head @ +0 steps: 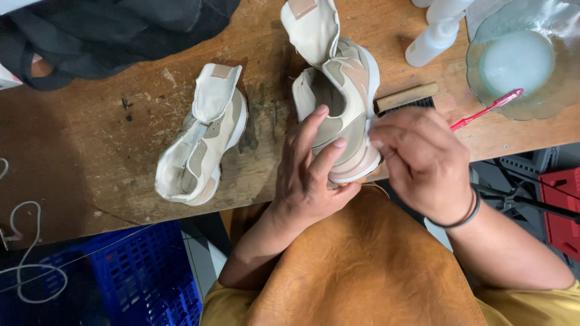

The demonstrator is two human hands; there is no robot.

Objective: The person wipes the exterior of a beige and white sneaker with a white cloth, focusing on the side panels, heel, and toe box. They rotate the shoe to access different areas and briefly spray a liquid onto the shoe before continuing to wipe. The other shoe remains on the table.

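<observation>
two cream and tan shoes are on the table (109, 151). one shoe (202, 142) lies alone toward the middle, its tongue pulled up, well apart from both hands. the other shoe (344, 102) sits at the near edge, partly over it. the left hand (314, 175) is wrapped around this shoe's toe end, fingers on the upper and thumb underneath. the right hand (423, 160) is closed against the shoe's right side, fingertips pinched on something small and white that i cannot make out.

one brush with a wooden back (406, 98) lies just beside the held shoe, partly behind the right hand. one pink toothbrush (486, 110) rests with its head on the rim of one glass bowl (483, 84) of cloudy liquid at the far right corner. two white bottles (435, 33) lie next to the bowl. a dark bag (109, 30) covers the far left corner.

the table is worn brown wood, scuffed and stained. a tan leather apron (362, 265) covers the person's lap. one blue plastic crate (145, 278) stands on the floor below the near edge, with a white cord (27, 253) to its left, and a red case (562, 211) is off to the right.
</observation>
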